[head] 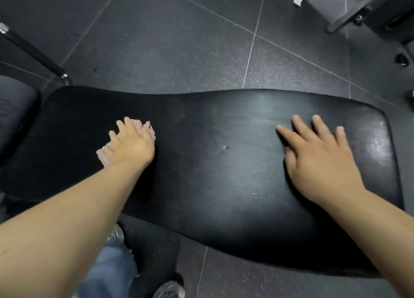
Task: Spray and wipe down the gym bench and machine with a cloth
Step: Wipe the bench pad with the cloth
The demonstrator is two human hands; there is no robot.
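A black padded gym bench (212, 174) runs across the view from left to right. My left hand (132, 144) lies palm down on a pale pink cloth (149, 128), pressing it onto the bench's left part; the cloth shows past my fingertips and beside my wrist. My right hand (318, 158) rests flat on the bench's right part with fingers spread and nothing in it. The pad near my right hand has a wet sheen. No spray bottle is in view.
A second dark pad (15, 109) adjoins the bench at far left, with a black bar (33, 51) slanting above it. Machine frame parts (358, 8) stand at the top right on the dark rubber floor. My jeans and shoes show below the bench.
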